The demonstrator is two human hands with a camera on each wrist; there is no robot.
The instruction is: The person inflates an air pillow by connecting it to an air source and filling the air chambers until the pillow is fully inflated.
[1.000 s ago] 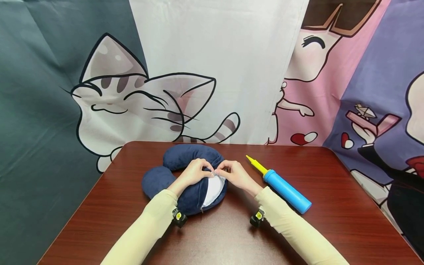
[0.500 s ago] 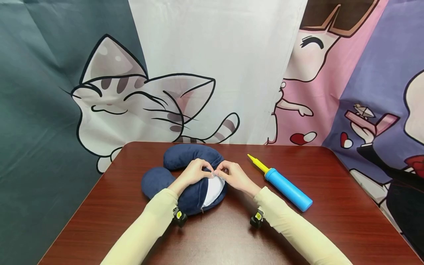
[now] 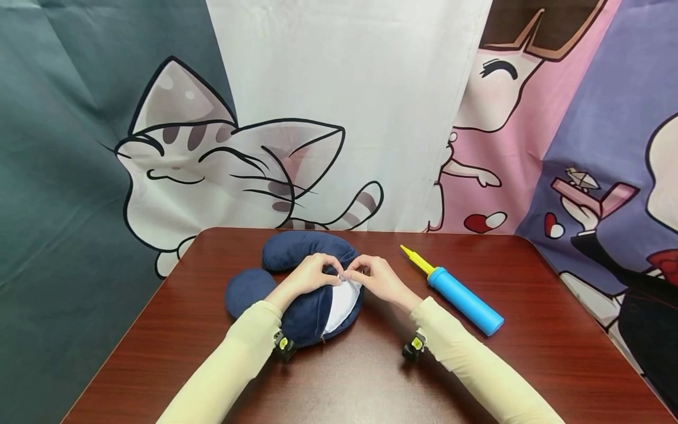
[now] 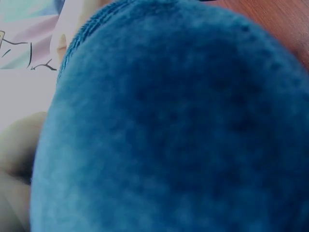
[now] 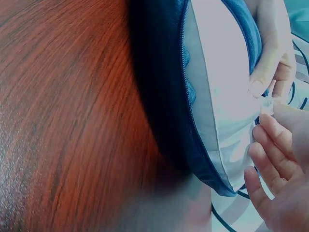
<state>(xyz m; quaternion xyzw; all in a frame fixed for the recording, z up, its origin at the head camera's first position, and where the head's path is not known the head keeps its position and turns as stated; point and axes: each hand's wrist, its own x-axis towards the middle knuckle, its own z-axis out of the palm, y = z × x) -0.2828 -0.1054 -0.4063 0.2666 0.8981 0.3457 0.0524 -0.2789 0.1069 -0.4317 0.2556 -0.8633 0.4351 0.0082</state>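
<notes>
A navy-blue plush U-shaped neck pillow lies on the table, its zipper open on a white inner bladder. At the top of that opening, my left hand pinches a small clear valve on the bladder between thumb and index finger. From the other side, my right hand pinches the same valve with thumb and index finger, its other fingers loosely bent beside the bladder. The pillow's blue cover fills most of the left wrist view and hides much of the left hand.
A blue hand pump with a yellow nozzle lies to the right, beside my right forearm. Around everything stretches the reddish-brown wooden table. Behind its far edge hangs a cartoon-printed cloth.
The pump has shifted slightly to the right, away from my right forearm. Both hands stay at the valve, with only small finger movements.
</notes>
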